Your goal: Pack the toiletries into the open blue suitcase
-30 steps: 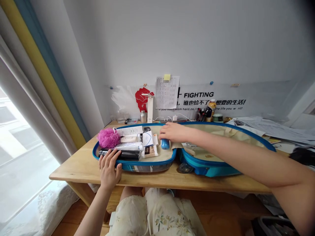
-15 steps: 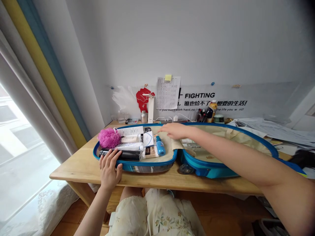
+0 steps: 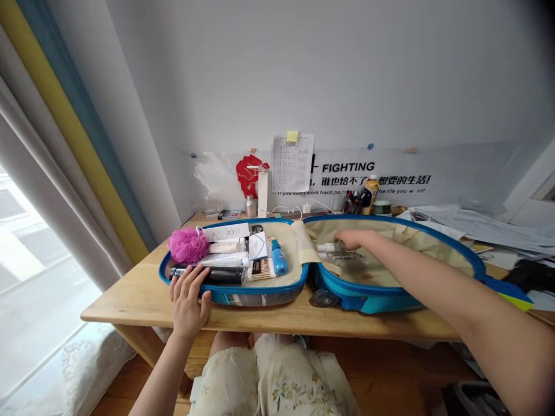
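Note:
A blue suitcase [image 3: 234,296] lies open on the wooden desk [image 3: 139,297]. Its left half holds a pink bath sponge [image 3: 188,245], white tubes [image 3: 225,247], a black tube [image 3: 225,273] and a small blue bottle [image 3: 280,260]. My left hand [image 3: 188,300] rests on the near left rim, fingers spread, touching the black tube. My right hand [image 3: 353,238] reaches into the right half [image 3: 390,289], palm down, over small clear bottles [image 3: 336,251]; I cannot see whether it grips one.
Along the wall stand a white lamp [image 3: 262,193], a metal can [image 3: 250,205], a yellow drink bottle [image 3: 370,193] and a pen holder. Loose papers [image 3: 472,225] pile at the desk's right. A curtain [image 3: 56,167] hangs left. My lap in floral fabric [image 3: 277,375] is below.
My right hand let go of the small blue bottle in the left half and moved right, into the right half of the suitcase. My left hand stayed on the rim.

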Action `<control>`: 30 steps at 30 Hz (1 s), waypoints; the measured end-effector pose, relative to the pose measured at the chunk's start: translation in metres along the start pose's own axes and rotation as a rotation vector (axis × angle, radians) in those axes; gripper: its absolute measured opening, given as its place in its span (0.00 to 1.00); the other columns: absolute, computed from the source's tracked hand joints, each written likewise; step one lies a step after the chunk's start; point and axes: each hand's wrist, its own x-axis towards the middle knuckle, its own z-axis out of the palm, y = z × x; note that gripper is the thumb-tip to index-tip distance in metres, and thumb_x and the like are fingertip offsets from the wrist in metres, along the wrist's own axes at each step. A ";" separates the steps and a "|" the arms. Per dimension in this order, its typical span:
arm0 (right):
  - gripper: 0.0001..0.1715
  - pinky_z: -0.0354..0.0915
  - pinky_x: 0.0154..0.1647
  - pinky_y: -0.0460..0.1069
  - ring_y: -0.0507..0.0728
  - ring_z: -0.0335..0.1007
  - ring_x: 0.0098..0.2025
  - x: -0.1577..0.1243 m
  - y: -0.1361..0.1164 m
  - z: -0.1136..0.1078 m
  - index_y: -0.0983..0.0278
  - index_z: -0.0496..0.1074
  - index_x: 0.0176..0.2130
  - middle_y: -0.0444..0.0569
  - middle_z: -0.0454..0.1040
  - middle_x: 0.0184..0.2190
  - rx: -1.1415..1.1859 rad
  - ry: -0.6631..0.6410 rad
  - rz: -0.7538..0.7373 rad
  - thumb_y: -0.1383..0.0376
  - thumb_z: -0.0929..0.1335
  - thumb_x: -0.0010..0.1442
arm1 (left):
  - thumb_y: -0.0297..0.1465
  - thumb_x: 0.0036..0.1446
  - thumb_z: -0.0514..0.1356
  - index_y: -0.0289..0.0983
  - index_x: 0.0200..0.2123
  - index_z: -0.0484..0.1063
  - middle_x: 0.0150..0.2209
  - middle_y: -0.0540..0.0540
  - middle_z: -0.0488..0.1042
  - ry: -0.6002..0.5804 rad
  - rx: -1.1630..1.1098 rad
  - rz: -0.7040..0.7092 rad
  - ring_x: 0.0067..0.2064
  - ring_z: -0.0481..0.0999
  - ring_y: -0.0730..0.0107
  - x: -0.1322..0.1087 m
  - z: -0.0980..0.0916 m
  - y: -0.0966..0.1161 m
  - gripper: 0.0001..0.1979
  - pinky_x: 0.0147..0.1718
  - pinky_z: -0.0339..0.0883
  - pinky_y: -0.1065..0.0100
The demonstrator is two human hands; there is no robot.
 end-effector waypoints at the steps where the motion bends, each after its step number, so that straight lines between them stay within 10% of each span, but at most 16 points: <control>1: 0.19 0.69 0.50 0.56 0.55 0.70 0.48 0.002 0.000 0.003 0.64 0.70 0.50 0.51 0.72 0.49 0.002 -0.011 -0.002 0.57 0.66 0.64 | 0.39 0.66 0.46 0.41 0.60 0.66 0.56 0.40 0.71 0.000 0.002 0.002 0.63 0.62 0.56 0.000 0.000 0.000 0.23 0.65 0.43 0.54; 18: 0.21 0.68 0.50 0.57 0.56 0.70 0.49 0.018 0.001 0.002 0.64 0.69 0.52 0.51 0.71 0.50 0.021 -0.042 -0.027 0.56 0.66 0.64 | 0.38 0.66 0.46 0.39 0.59 0.66 0.56 0.39 0.71 0.003 0.016 0.021 0.64 0.62 0.57 0.000 -0.001 0.000 0.22 0.65 0.43 0.54; 24: 0.27 0.66 0.42 0.53 0.63 0.72 0.44 0.006 0.002 -0.009 0.62 0.73 0.45 0.54 0.75 0.44 0.092 0.102 -0.009 0.66 0.75 0.43 | 0.37 0.66 0.47 0.39 0.59 0.66 0.56 0.40 0.72 0.011 0.017 0.037 0.63 0.62 0.58 0.002 -0.002 0.002 0.22 0.65 0.43 0.55; 30: 0.28 0.64 0.35 0.50 0.62 0.73 0.39 -0.030 0.020 -0.041 0.64 0.70 0.48 0.55 0.76 0.43 0.232 0.287 0.032 0.61 0.71 0.46 | 0.37 0.66 0.47 0.40 0.60 0.66 0.56 0.40 0.72 0.011 0.004 0.019 0.63 0.62 0.57 0.001 -0.001 0.001 0.22 0.65 0.43 0.55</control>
